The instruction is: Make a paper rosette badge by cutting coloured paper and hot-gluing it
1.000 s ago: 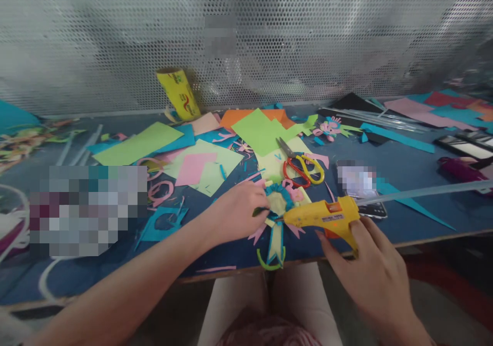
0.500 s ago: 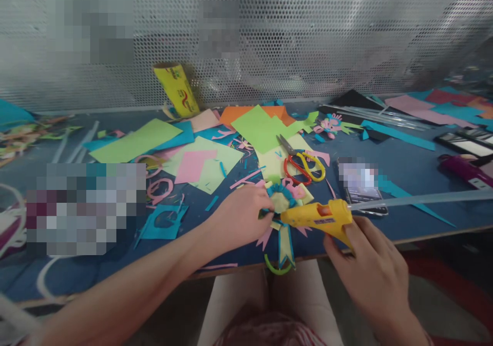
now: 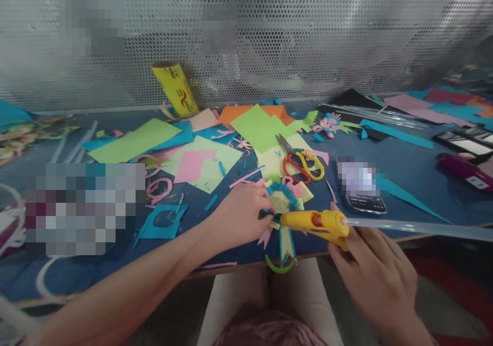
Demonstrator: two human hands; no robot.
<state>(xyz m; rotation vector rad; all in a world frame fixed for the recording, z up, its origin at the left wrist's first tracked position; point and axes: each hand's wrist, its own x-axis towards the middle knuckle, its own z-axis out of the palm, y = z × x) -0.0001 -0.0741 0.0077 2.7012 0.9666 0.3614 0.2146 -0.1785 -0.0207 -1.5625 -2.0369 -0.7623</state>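
A yellow hot glue gun (image 3: 304,222) is gripped by my right hand (image 3: 379,271), and a long clear glue stick (image 3: 408,227) runs out of its back to the right. Its nozzle points left, close to the fingertips of my left hand (image 3: 246,210). Those fingers are pinched on a small blue paper strip (image 3: 269,214); the nozzle tip meets or nearly meets it, I cannot tell which. Just behind lies a paper rosette (image 3: 280,202) with a cream centre and blue ruffle. Its cream tail edged in blue (image 3: 286,243) hangs toward the table's front edge.
Scissors (image 3: 298,158) with red and yellow handles lie on paper sheets behind the rosette. A phone (image 3: 364,199) is to the right. Paper scraps, including a cut blue piece (image 3: 164,222), spread left. A yellow tube (image 3: 176,90) stands by the perforated metal panel (image 3: 269,38).
My right hand has lowered the back of the glue gun and tilted it, so the glue stick now slopes down to the right. My left hand has barely moved.
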